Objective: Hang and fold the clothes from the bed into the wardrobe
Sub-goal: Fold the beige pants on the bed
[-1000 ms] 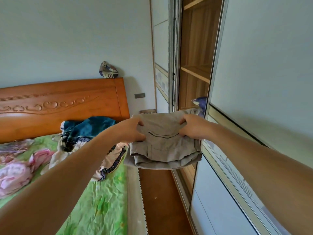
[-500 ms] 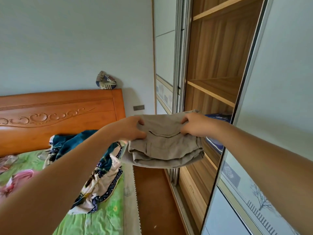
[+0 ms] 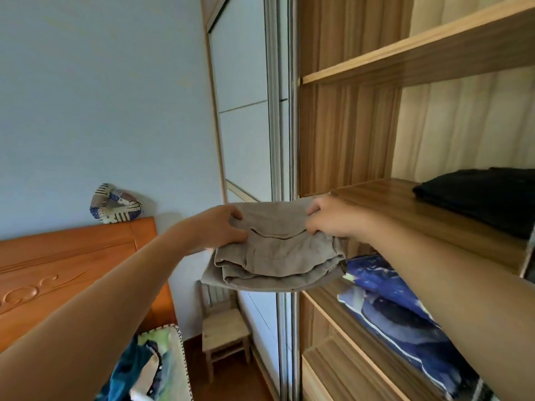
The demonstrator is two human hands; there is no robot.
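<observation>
Garment: folded grey-beige trousers (image 3: 275, 253), centre of frame, held in the air at the front edge of the middle wardrobe shelf (image 3: 405, 206); no part seen resting on the board.
Left hand (image 3: 215, 228): grips the trousers' left edge, thumb on top, fingers curled beneath.
Right hand (image 3: 333, 217): grips the right edge, fingers curled over the fold, knuckles just at the shelf's near corner.
Hands, relation: apart, one at each side of the bundle, both clamped on it.
Wardrobe (image 3: 347, 134): right half of frame, open, wood-grain interior; sliding door (image 3: 246, 140) stands left of the opening.
Middle shelf contents: folded black garment (image 3: 477, 198), right edge of frame, well apart from the trousers.
Lower shelf contents: blue patterned bedding (image 3: 399, 311), below and right of the trousers.
Bed: orange headboard (image 3: 72, 264), lower left; patchwork cushion (image 3: 115, 206) sits on its top rail.
Clothes on bed (image 3: 144, 369): teal and white pile, bottom left.
Stool (image 3: 224, 331): small, wooden, on the floor, bottom centre.
</observation>
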